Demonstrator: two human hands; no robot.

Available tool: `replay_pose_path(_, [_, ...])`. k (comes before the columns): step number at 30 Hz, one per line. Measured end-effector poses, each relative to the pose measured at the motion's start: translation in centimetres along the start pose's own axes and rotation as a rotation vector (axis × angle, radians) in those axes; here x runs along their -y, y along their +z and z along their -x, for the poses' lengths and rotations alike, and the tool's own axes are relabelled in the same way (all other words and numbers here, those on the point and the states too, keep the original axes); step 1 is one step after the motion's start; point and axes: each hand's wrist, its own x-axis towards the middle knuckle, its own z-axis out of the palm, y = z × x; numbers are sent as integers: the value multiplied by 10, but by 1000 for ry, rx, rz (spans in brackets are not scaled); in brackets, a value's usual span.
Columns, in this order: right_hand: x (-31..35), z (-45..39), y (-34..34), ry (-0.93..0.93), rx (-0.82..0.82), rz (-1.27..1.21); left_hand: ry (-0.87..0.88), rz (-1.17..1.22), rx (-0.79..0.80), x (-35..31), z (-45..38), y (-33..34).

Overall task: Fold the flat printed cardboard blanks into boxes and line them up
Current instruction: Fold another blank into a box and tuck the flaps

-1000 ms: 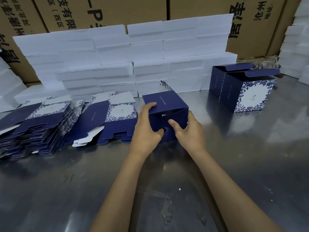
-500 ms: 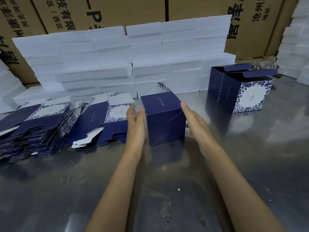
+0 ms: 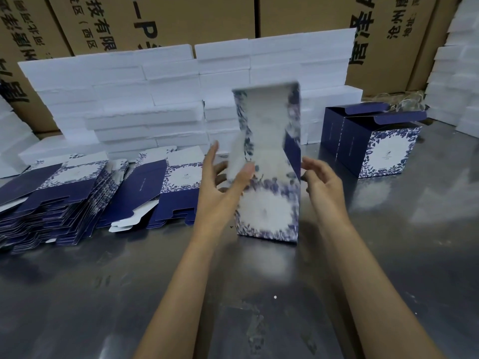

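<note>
A folded box [image 3: 267, 211] with a blue floral print stands upright and blurred at the table's middle, its printed white face toward me and its lid flap raised. My left hand [image 3: 220, 187] holds its left side, thumb on the front and fingers behind. To the box's right, my right hand [image 3: 324, 182] has relaxed fingertips at the box's edge. Two piles of flat printed blanks [image 3: 59, 193] [image 3: 166, 193] lie to the left. Two finished boxes [image 3: 383, 151] stand side by side at the right with their lids open.
White foam blocks [image 3: 145, 99] are stacked in a wall behind the work area, and more [image 3: 461, 73] stand at the far right. Brown shipping cartons [image 3: 181, 19] line the back. The metal table [image 3: 259, 294] stretches toward me.
The box has been turned from lying with its dark bottom toward me to standing upright with the floral face forward. Both hands moved from pressing the bottom flaps to its sides.
</note>
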Motion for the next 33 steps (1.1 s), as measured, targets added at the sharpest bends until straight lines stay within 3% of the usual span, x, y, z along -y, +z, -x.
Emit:
replay_pose_path(2, [3,0,0,74,33,-63,-12,-57,7,-4,2,4])
replay_pose_path(5, [6,3,-1,177,213,-304,-44,-50,22,-6,4,8])
replay_pose_path(8, [2,6,1,117,341,-213,-28,-105,15,-7,3,6])
replay_pose_path(12, [-3,4,0,50,394,-210,-176,-156,5,-9,0,-1])
replay_pose_path(17, [3,8,1,-11,467,-210,-169,-329,87,-17,-5,-8])
replay_pose_path(23, [5,11,-3,4,535,-230,-262,-258,39,-20,-9,-11])
replay_pose_path(29, [2,11,-1,20,553,-173,-247,-178,43,-21,-6,-18])
replay_pose_path(33, [4,8,-7,20,677,-146,-259,-144,-32,-16,-8,-19])
